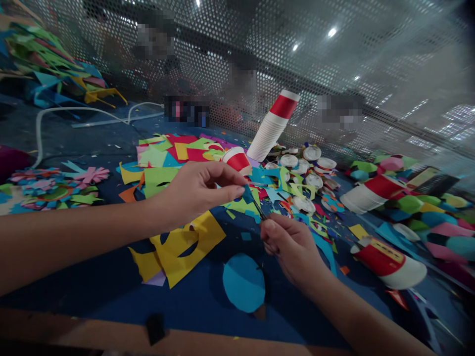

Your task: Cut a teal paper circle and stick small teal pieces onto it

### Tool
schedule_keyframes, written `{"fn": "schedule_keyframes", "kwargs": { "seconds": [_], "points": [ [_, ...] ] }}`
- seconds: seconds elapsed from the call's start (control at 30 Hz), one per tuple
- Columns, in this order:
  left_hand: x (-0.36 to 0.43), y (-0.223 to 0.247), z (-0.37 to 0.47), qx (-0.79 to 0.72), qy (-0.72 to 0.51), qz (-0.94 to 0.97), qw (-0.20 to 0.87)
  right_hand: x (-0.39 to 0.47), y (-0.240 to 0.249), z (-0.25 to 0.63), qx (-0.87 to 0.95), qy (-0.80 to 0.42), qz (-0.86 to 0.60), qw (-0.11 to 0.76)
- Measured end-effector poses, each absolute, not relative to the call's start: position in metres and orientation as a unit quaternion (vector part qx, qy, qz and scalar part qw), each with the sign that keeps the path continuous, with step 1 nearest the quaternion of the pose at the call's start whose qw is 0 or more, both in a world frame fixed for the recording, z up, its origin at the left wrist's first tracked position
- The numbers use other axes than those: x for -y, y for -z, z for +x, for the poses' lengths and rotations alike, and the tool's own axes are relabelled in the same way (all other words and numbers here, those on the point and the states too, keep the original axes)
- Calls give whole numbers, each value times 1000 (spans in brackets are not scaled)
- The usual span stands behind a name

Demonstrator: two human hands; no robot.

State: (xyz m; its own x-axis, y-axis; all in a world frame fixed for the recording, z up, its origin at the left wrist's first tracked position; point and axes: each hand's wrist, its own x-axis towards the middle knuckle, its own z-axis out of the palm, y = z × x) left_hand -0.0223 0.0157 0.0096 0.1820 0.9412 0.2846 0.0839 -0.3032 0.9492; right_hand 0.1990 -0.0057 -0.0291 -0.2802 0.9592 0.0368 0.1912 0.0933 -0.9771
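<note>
Cutting step: left hand (200, 190) pinches a blue scrap (248, 194) above the table (193, 301), right hand (291, 247) closed on scissors (258, 207); the next snip likely calls for steadying the scrap.

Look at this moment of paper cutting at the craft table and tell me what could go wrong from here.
1. The left hand pinches a small blue paper piece right at the scissors blades; fingertips could get nicked.
2. The piece is tiny, so it may slip from the grip and vanish among the coloured scraps.
3. The right hand works close to a lying red-and-white cup; an elbow move might roll it.
</note>
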Motion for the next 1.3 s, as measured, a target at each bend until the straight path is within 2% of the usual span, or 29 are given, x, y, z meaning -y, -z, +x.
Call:
{"fn": "schedule_keyframes", "kwargs": {
  "seconds": [1.3],
  "points": [
    [-13,-7,-18,-383,-501,626,458,5,31,199,628,-519,-433,386]
  ]
}}
